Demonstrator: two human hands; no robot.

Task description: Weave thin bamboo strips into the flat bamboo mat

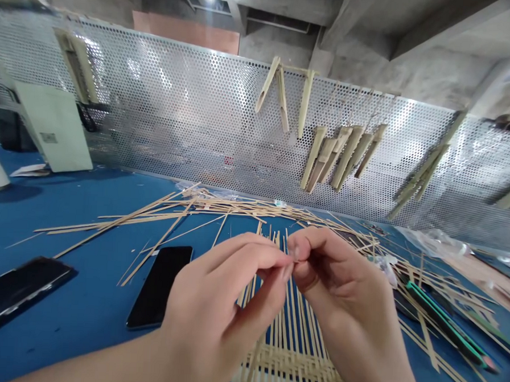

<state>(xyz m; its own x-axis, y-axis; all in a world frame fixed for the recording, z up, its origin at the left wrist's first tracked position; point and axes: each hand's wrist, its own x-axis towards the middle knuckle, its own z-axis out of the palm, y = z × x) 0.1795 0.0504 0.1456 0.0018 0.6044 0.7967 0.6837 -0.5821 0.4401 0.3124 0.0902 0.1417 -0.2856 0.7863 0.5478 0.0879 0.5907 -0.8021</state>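
Note:
Fingertips of my left hand (228,289) and my right hand (345,298) meet in a pinch at the middle of the view. Both are closed; whatever lies between the fingertips is too small and covered to make out. Beneath them is a partly woven mat of thin bamboo strips (306,364), its weave tight near the bottom edge. Long loose ends of its strips run away from me under my hands. One strip slants over the weave below my left hand, and its upper end is hidden.
Loose bamboo strips (164,212) lie across the blue table (96,205). A black phone (160,286) is left of my hands, with another dark flat device (14,292) farther left. A green-edged cutter (445,320) sits right. Bamboo pieces (346,156) hang on a perforated metal screen (190,113).

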